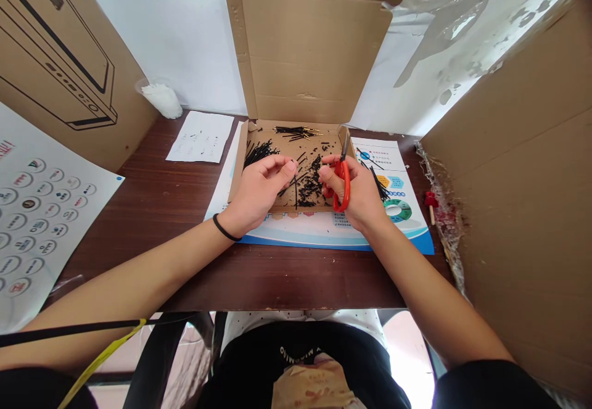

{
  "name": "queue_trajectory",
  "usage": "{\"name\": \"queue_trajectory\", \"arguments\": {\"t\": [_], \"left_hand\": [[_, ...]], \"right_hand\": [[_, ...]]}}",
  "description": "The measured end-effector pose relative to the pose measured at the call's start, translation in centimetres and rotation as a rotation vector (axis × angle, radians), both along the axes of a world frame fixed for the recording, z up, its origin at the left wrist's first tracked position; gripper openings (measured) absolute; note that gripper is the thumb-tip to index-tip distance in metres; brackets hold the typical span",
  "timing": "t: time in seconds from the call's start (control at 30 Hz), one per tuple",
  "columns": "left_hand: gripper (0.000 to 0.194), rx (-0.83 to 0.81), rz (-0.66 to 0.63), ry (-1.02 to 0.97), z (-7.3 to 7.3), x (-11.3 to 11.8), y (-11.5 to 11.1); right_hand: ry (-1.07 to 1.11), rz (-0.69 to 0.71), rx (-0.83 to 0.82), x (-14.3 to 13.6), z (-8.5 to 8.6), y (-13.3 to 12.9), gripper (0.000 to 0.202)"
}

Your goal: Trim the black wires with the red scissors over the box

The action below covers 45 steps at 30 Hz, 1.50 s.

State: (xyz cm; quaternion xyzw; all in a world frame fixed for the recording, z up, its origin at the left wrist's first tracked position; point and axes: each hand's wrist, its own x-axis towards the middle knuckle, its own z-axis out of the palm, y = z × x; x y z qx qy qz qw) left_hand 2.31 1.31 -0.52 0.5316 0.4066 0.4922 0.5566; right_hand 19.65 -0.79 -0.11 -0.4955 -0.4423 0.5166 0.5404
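Observation:
My left hand (263, 190) is closed in a pinch on a thin black stick (296, 192), which hangs down from the fingertips. My right hand (354, 190) holds a pair of red-handled scissors (346, 181), their blades pointing up and away from me. Both hands are over the front part of an open cardboard box (303, 122). Short black cut pieces (312, 190) are scattered on the box floor between the hands. A bundle of black sticks (261, 152) lies at the box's left, and sticks with gold-coloured ends (298, 132) lie at its back.
The box lid (309, 51) stands upright at the back. More black sticks (378, 184) lie on the printed sheet (411, 236) at right. A written paper (201, 136) and a white plastic cup (161, 99) are at left. Large cardboard panels (522, 168) flank the table.

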Motion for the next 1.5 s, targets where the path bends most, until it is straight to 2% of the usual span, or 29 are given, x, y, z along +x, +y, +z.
{"name": "queue_trajectory", "arguments": {"t": [0.33, 0.73, 1.13, 1.27, 1.4, 1.5], "left_hand": [[0.037, -0.059, -0.024, -0.098, 0.2, 0.1, 0.0], [0.029, -0.07, -0.076, -0.144, 0.4, 0.1, -0.2], [0.038, -0.06, -0.089, -0.149, 0.2, 0.0, -0.1], [0.034, -0.037, -0.095, -0.13, 0.1, 0.1, -0.1], [0.027, -0.041, -0.106, -0.12, 0.1, 0.4, -0.4], [0.029, -0.049, -0.124, -0.102, 0.6, 0.2, -0.5]], "right_hand": [[-0.007, 0.233, -0.002, -1.2, -0.6, -0.6, 0.05], [-0.017, 0.246, 0.04, -1.3, -0.8, -0.6, 0.043], [-0.013, 0.295, 0.066, -1.1, -1.2, -0.5, 0.045], [-0.013, 0.295, 0.06, -1.1, -1.3, -0.5, 0.046], [-0.031, 0.268, 0.062, -1.3, -1.4, -0.6, 0.046], [-0.083, 0.216, 0.07, -1.3, -1.3, -0.6, 0.044]]}}
